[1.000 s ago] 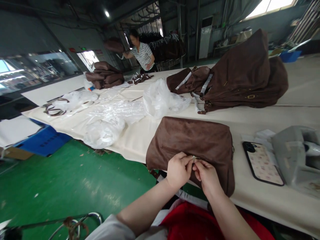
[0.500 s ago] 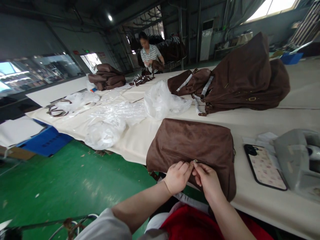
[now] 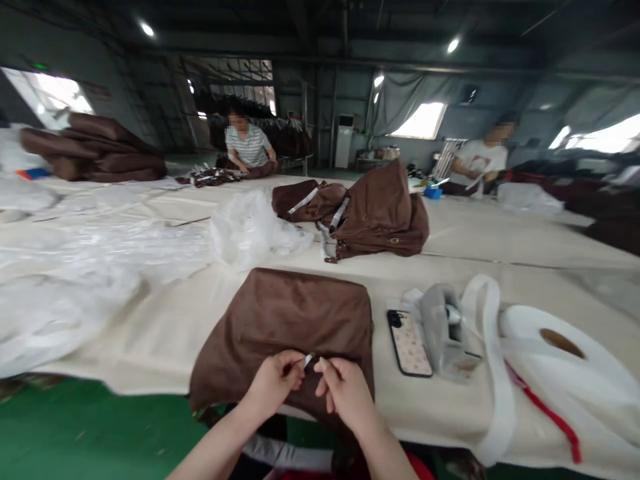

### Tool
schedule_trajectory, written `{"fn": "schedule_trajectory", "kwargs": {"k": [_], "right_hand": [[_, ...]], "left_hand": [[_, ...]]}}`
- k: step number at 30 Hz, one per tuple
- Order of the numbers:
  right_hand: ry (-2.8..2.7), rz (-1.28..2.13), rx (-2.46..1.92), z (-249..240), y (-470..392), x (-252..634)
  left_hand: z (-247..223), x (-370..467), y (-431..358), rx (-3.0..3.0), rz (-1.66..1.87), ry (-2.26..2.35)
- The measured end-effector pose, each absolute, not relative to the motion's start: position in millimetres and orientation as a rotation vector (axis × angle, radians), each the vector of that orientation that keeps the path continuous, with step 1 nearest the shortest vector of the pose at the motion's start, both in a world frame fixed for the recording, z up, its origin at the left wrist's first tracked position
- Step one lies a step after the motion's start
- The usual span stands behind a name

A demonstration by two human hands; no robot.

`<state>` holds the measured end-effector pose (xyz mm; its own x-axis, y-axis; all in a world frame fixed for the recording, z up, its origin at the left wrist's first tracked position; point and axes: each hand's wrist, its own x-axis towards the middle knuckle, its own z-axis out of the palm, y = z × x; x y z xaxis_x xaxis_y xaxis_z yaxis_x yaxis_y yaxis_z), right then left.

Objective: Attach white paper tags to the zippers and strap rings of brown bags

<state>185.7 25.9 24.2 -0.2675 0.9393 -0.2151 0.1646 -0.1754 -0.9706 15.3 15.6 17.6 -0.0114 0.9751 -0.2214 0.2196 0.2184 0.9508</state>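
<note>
A brown leather-look bag (image 3: 295, 310) lies flat at the table's front edge, its lower side hanging over. Above its near part, my left hand (image 3: 273, 387) pinches a small white strip (image 3: 308, 361) between thumb and forefinger. The strip stands by what looks like the bag's zipper pull, too small to make out. Just to the right, my right hand (image 3: 345, 390) has thumb and forefinger pressed together, its other fingers curled over the bag. Whatever those fingertips hold, if anything, is hidden.
Right of the bag lie a patterned phone (image 3: 410, 343), a grey tape dispenser (image 3: 445, 327) and a white tape roll (image 3: 560, 340). Clear plastic (image 3: 250, 230) and more brown bags (image 3: 380, 213) are behind. Two people, one in a striped shirt (image 3: 249, 148), work across the table.
The view has swung to the right, bringing the tape roll and a second person in. My hands have moved slightly apart, and a white strip now shows in my left fingers.
</note>
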Motion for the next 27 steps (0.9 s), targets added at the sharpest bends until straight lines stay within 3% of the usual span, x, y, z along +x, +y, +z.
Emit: {"fn": "schedule_trajectory", "kwargs": {"k": [2,7,9,13,20,27], "right_hand": [[-1.464,1.279,-1.412,42,27,224],[-1.206,0.301,-1.835,74,34,358],[-1.195,0.138,-2.028,74,41,405],[-1.252,0.359,-2.113,59,53,450],[-1.032,0.628,-1.819,44,58,442],[-0.891,0.550,-1.625,34,47,437]], "left_hand": [[13,13,20,1.178,0.885,1.444],[8,7,28,1.125,0.823,1.430],[7,5,28,1.117,0.817,1.430],[3,3,28,1.133,0.843,1.353],[-3,6,24,1.139,0.931,1.377],[-4,6,23,1.147,0.914,1.368]]}}
